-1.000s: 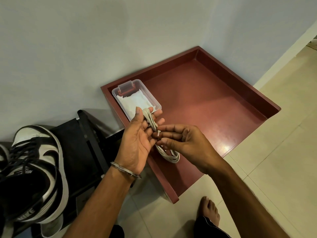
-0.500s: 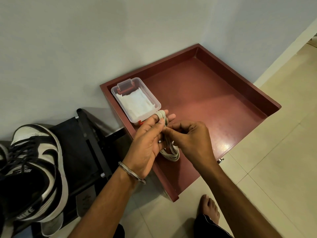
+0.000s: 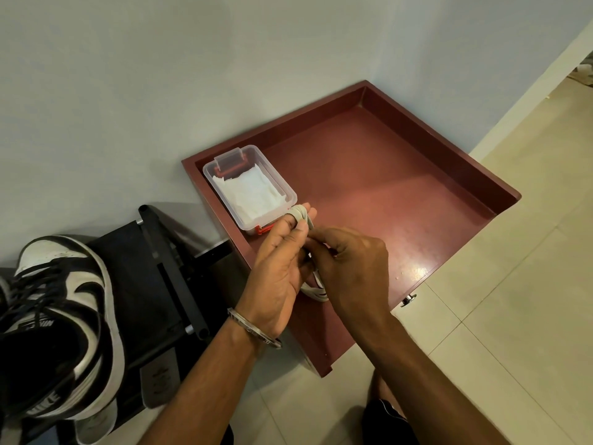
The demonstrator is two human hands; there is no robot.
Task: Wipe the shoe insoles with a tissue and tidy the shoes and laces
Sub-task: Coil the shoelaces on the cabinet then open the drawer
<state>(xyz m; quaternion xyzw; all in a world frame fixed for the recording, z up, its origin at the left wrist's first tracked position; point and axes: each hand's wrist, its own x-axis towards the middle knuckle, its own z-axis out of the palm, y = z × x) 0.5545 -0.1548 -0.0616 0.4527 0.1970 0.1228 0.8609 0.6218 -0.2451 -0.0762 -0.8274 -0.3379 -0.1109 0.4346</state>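
Observation:
A pale shoelace (image 3: 301, 216) is wound in loops round the fingers of my left hand (image 3: 280, 268), which holds it over the near left edge of the red tray (image 3: 401, 194). More loops hang out below the hand. My right hand (image 3: 349, 268) pinches the lace just beside the left fingers. A clear plastic box of white tissues (image 3: 253, 191) sits in the tray's far left corner, right behind my hands. A black and white sneaker (image 3: 61, 332) with black laces stands at the far left on a black shoe rack (image 3: 154, 284).
The tray lies on the tiled floor (image 3: 513, 316) against a grey wall (image 3: 192, 75). A loose insole (image 3: 158, 377) lies on the rack's lower shelf. My bare foot shows near the bottom edge, behind my right forearm.
My left hand has turned from open palm to fingers closed round the lace. My right hand has moved in close and wound the lace tighter. The view shifted slightly.

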